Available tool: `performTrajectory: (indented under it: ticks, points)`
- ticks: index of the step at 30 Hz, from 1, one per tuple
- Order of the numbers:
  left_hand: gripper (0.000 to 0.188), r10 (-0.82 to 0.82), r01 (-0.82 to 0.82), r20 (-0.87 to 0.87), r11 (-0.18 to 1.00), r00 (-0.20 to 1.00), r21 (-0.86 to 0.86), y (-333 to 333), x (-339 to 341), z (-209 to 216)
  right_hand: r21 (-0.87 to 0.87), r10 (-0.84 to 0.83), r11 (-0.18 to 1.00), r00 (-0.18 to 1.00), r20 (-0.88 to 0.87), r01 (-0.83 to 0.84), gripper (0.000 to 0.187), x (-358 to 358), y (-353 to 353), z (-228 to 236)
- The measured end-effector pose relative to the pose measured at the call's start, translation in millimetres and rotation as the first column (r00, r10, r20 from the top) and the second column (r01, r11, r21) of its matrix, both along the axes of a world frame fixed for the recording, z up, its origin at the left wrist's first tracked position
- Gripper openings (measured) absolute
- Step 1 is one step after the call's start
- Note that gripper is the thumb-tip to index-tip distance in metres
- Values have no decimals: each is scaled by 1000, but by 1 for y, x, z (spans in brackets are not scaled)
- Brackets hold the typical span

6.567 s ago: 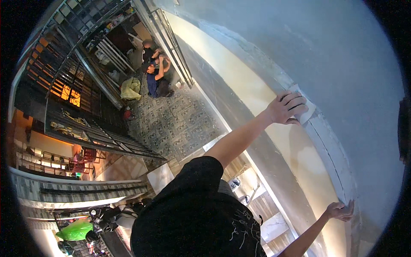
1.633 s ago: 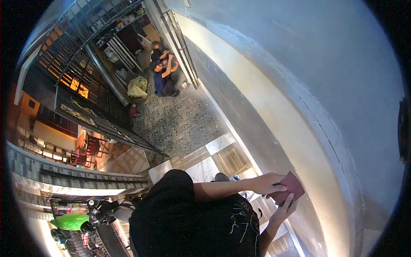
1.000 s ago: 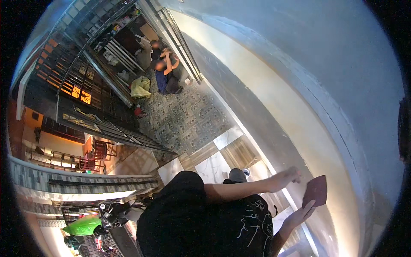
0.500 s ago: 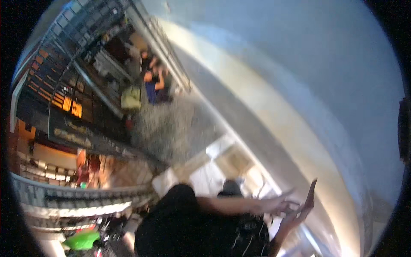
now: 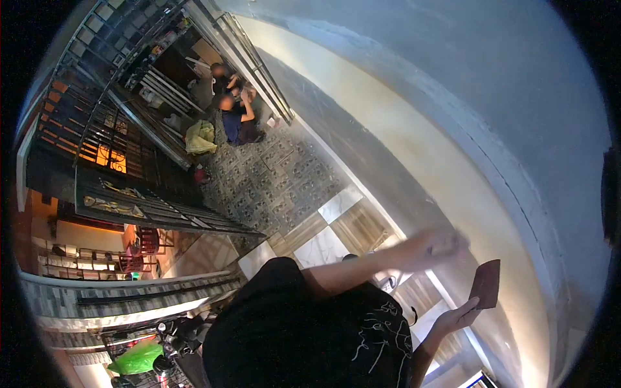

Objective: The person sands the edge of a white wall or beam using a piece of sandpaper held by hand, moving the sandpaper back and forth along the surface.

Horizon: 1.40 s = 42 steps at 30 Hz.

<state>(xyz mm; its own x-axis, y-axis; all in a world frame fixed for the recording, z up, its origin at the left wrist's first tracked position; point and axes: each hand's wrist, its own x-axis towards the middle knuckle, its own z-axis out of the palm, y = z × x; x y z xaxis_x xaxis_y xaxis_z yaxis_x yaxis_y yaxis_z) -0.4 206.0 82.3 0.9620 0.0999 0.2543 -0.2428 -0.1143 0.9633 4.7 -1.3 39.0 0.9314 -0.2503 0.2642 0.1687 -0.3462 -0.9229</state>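
Observation:
My right hand (image 5: 458,317) holds a reddish-brown sheet of what looks like sandpaper (image 5: 486,284), pinched at its lower edge between thumb and fingers. The sheet stands up, slightly bent, in front of the pale wall (image 5: 475,220); I cannot tell whether it touches the wall. My left hand (image 5: 435,250) is raised above and to the left of the sheet, apart from it. Motion blurs its fingers, so whether they are closed is unclear.
Patchy plaster and a long crack mark the wall. Two people (image 5: 234,113) sit on the patterned floor farther off, beside a yellow-green bag (image 5: 200,137). A dark metal gate (image 5: 162,207) stands at left. Below it are a green bag (image 5: 138,357) and motorbike-like dark parts (image 5: 183,335).
My hands were close together over the sheet; now the left has moved up and away. The sheet has turned its broad face into view in my right hand.

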Motion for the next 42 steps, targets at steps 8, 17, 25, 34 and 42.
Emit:
performTrajectory:
  ticks: [8, 17, 25, 34, 42]
  points:
    - [60, 661, -885, 597, 413, 455, 216, 117, 101, 43, -36, -52, 998, 998, -19, 51, 46, -9, -9, -7]
    - [55, 541, -914, 738, 280, 402, 292, 163, 166, 12, -36, -50, 998, 999, -21, 49, 47, -14, 1, 4]
    - [52, 525, -930, 780, 308, 340, 198, 167, 176, 4, -107, -151, 983, 988, -30, 147, 48, 0, 6, 13]
    - [52, 551, -932, 770, 328, 320, 153, 165, 177, 3, -90, -159, 983, 987, -14, 157, 47, 17, 2, 10]
    - [56, 565, -930, 763, 344, 313, 127, 165, 178, 2, -58, -154, 986, 988, 34, 155, 49, 17, 9, 7]
